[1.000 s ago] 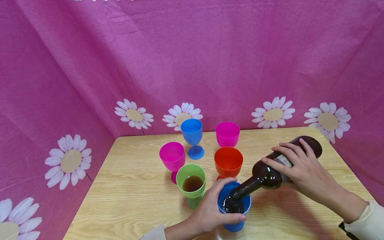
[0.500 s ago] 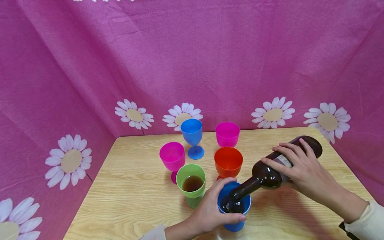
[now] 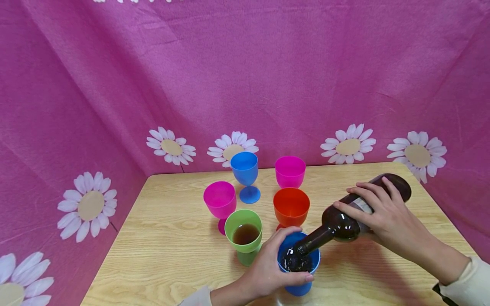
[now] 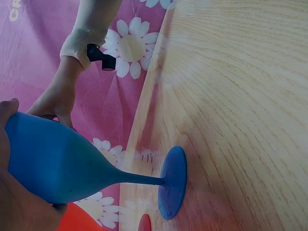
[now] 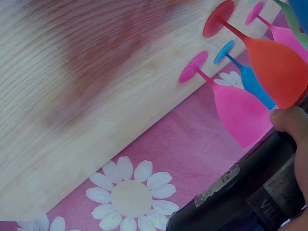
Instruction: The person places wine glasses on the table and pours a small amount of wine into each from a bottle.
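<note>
My left hand [image 3: 269, 266] grips the bowl of a dark blue goblet [image 4: 57, 161], thumb and fingers round it just below the rim. The goblet stands upright on its foot at the near side of the table. With my right hand [image 3: 394, 223] I hold a dark wine bottle [image 3: 342, 223] by its body, tilted down to the left. Its mouth is inside the goblet's rim, and dark liquid runs out and splashes in the bowl. Left of my left hand stands a green goblet [image 3: 243, 225] with brown liquid in it.
An orange-red goblet [image 3: 292, 208] stands just behind the dark blue one. Farther back are a pink goblet [image 3: 220, 199] at left, a lighter blue goblet [image 3: 245, 170] and another pink goblet [image 3: 290, 172]. A pink daisy-print cloth [image 3: 268, 85] hangs behind the wooden table [image 3: 164, 238].
Both hands, the bottle and the goblets hold their places. Dark liquid keeps running from the bottle, and its splashing surface in the dark blue goblet shifts.
</note>
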The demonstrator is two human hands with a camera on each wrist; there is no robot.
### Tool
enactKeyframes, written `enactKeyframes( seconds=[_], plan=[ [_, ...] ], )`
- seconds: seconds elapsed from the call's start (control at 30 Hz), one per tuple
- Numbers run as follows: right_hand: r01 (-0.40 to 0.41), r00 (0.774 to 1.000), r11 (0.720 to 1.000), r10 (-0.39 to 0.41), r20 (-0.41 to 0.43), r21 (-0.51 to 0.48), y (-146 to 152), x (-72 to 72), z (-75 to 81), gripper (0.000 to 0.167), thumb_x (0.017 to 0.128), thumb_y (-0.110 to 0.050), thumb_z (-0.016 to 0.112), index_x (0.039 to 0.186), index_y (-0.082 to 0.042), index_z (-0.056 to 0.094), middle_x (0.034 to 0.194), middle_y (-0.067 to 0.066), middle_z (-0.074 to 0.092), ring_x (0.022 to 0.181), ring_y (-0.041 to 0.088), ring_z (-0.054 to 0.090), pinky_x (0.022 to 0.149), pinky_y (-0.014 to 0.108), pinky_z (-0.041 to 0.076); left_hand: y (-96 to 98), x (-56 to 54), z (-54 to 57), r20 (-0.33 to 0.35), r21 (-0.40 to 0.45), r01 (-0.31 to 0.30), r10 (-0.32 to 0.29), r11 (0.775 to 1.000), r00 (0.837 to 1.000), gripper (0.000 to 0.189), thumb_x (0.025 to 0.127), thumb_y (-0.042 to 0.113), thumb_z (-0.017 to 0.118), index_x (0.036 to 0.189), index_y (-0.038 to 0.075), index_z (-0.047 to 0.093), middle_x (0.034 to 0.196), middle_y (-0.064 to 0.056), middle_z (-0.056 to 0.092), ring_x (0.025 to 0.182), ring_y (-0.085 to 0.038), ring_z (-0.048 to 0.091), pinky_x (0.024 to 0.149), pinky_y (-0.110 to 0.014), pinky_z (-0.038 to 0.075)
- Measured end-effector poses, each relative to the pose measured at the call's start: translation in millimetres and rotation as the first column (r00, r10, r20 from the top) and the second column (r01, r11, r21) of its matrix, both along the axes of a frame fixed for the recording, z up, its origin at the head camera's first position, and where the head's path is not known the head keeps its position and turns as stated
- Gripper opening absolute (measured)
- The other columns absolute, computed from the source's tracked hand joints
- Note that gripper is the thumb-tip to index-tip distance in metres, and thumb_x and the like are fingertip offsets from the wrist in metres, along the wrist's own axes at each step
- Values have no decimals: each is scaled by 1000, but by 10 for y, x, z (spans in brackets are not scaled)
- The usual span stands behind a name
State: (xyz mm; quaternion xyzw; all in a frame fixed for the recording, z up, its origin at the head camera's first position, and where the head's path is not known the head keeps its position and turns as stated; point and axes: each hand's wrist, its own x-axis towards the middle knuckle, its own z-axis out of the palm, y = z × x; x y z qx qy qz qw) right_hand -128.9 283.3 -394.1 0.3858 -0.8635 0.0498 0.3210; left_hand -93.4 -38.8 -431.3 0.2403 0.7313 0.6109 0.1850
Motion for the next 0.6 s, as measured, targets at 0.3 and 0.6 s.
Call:
enactKeyframes(
  seconds=[0.3, 0.6],
  plan=[
    [20, 998, 999, -22, 50, 40, 26, 7, 8, 51, 106, -59, 42, 143, -30, 62, 133, 21, 58, 125, 46, 48, 111, 76, 22, 2, -1, -3, -10, 12, 3, -3, 1000, 1000, 73, 87, 28, 85, 146, 39, 45, 138, 13, 55, 127, -8, 52, 100, -27, 50],
    [30, 999, 999, -32, 40, 32, 15, 18, 1, 65, 106, -62, 18, 141, -30, 64, 132, 21, 58, 124, 46, 49, 111, 76, 23, 5, 0, -8, -1, 16, 3, -3, 1000, 1000, 72, 86, 28, 85, 146, 40, 45, 137, 13, 55, 126, -8, 52, 99, -26, 51]
  ],
)
